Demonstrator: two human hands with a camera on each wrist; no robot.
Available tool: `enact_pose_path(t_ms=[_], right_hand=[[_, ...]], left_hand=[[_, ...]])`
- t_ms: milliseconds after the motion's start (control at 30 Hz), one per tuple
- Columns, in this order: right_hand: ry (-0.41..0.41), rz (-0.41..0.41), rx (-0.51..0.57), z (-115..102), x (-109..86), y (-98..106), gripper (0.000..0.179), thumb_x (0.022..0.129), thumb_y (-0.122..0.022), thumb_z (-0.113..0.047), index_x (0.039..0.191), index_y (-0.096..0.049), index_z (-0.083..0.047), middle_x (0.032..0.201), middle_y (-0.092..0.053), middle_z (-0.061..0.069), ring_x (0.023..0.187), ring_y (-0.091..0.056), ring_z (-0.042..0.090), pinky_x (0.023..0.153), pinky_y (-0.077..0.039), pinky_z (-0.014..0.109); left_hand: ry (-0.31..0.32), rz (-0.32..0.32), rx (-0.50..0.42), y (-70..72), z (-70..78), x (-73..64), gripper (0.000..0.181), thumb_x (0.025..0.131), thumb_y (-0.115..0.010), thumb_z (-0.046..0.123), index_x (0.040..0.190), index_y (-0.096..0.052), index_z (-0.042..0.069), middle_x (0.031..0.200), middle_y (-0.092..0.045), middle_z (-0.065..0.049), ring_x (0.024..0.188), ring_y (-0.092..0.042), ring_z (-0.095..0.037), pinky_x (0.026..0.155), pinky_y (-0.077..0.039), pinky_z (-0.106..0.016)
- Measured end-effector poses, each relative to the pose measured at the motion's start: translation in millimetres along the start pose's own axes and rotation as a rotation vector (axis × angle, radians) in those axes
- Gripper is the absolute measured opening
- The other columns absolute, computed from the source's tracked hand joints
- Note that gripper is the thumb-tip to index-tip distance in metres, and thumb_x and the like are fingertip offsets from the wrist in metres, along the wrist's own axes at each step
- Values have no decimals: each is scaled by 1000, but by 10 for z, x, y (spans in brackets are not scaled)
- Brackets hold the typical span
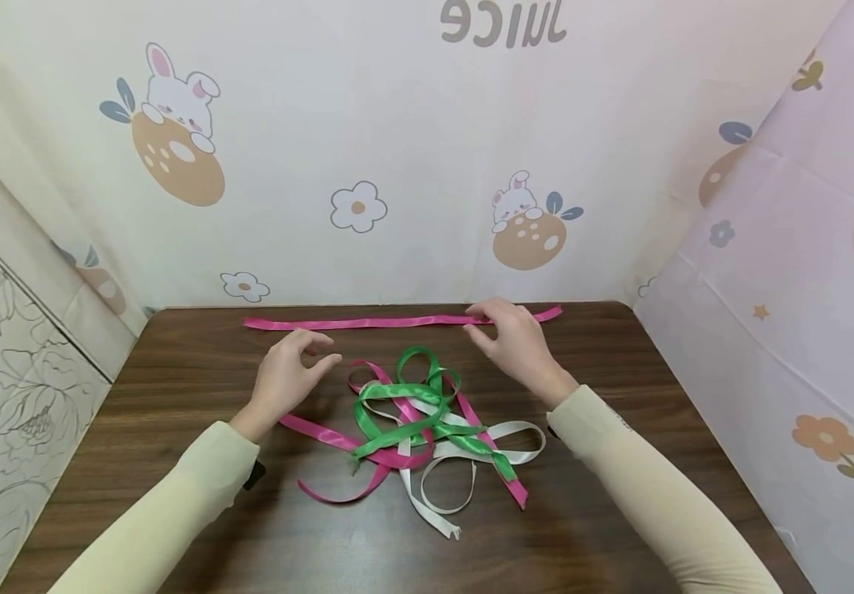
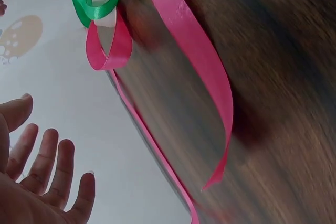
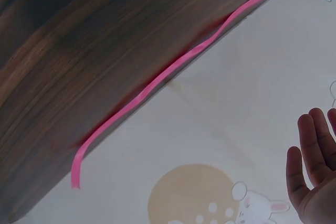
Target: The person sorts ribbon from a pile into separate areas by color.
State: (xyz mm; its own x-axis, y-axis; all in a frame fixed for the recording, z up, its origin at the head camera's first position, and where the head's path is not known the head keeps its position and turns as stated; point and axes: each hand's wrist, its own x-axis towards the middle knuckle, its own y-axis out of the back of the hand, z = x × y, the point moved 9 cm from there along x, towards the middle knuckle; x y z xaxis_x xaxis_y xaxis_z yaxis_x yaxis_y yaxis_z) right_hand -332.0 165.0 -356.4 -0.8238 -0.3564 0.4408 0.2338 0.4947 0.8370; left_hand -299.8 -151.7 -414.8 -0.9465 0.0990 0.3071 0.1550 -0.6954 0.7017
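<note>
A pink ribbon [image 1: 367,322] lies stretched out straight along the back edge of the table. In front of it is a loose tangle of green ribbon [image 1: 412,429], white ribbon [image 1: 427,507] and more pink ribbon [image 1: 323,431]. My left hand [image 1: 289,371] hovers at the left of the tangle, fingers relaxed and holding nothing. Over the right part of the straight pink ribbon is my right hand [image 1: 511,342], its fingers loosely bent with nothing between them. Both wrist views show the fingers spread and bare.
The dark wooden table [image 1: 174,495] reaches back to a pale cloth wall [image 1: 412,256] printed with rabbits and flowers. Another printed cloth [image 1: 790,272] hangs along the right side, and a floral panel [image 1: 18,396] stands at the left.
</note>
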Motion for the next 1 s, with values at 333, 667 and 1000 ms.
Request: enact_pose_path(t_ms=[333, 667, 1000], right_hand=[[18, -52, 8, -192, 21, -249, 25, 95, -75, -24, 116, -73, -11, 109, -75, 8, 99, -69, 26, 93, -53, 48], [22, -84, 18, -394, 59, -473, 25, 96, -75, -25, 117, -74, -12, 115, -74, 4, 106, -69, 24, 93, -54, 47], [19, -143, 16, -441, 59, -727, 26, 97, -74, -24, 119, -72, -11, 117, -74, 4, 106, -69, 23, 97, -55, 46]], left_hand=[[26, -9, 22, -135, -41, -37, 30, 92, -79, 26, 116, -73, 10, 116, -72, -9, 99, -73, -29, 81, -59, -49], [53, -34, 42, -255, -103, -65, 31, 91, -80, 28, 117, -74, 11, 118, -72, -9, 103, -72, -29, 80, -59, -50], [80, -74, 23, -376, -128, -14, 34, 91, -80, 29, 119, -74, 9, 119, -72, -9, 106, -71, -29, 85, -58, -51]])
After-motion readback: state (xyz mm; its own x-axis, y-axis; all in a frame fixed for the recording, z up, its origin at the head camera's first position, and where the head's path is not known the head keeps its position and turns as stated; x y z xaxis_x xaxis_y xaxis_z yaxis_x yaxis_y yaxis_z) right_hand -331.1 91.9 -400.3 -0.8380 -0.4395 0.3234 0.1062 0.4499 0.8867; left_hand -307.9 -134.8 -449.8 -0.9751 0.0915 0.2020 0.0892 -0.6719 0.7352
